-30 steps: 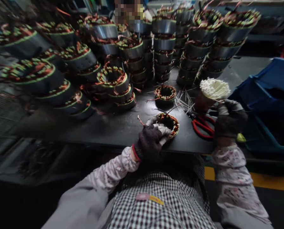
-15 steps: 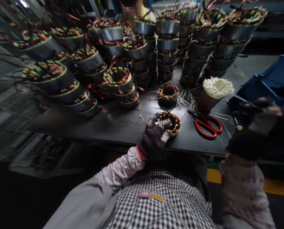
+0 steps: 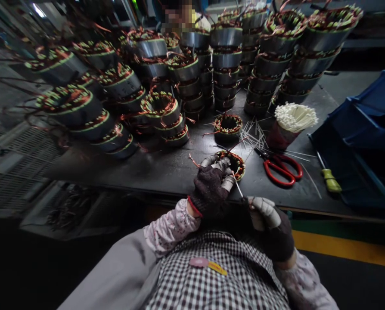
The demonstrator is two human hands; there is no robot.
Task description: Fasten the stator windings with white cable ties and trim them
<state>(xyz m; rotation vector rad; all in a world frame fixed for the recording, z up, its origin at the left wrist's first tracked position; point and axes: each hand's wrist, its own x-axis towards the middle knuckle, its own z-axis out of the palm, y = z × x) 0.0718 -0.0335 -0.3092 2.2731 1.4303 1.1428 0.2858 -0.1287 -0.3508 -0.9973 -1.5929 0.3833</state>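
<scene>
At the front of the table, a small stator (image 3: 240,165) with copper windings and pale green slot liners lies near the edge. My left hand (image 3: 212,183), in a dark glove with taped fingers, is closed on its left side, fingertips over the ring and its opening. My right hand (image 3: 271,224), gloved and taped alike, is closed around a thin pale rod (image 3: 239,187); its kind I cannot make out. The rod's far end reaches the stator's near rim, beside my left fingers. Another low stator (image 3: 228,125) stands just behind.
Stacked stators (image 3: 225,60) fill the back and left. To the right are red-handled scissors (image 3: 283,170), loose white strips (image 3: 253,135), a cup (image 3: 278,137) of white sticks, a screwdriver (image 3: 330,181) and blue bins (image 3: 357,129). A person (image 3: 202,21) is behind the stacks.
My right hand has come from the blue bins at the right to the front of the stator, bringing the thin rod to its rim. My left hand stays on the stator, fingers slightly shifted.
</scene>
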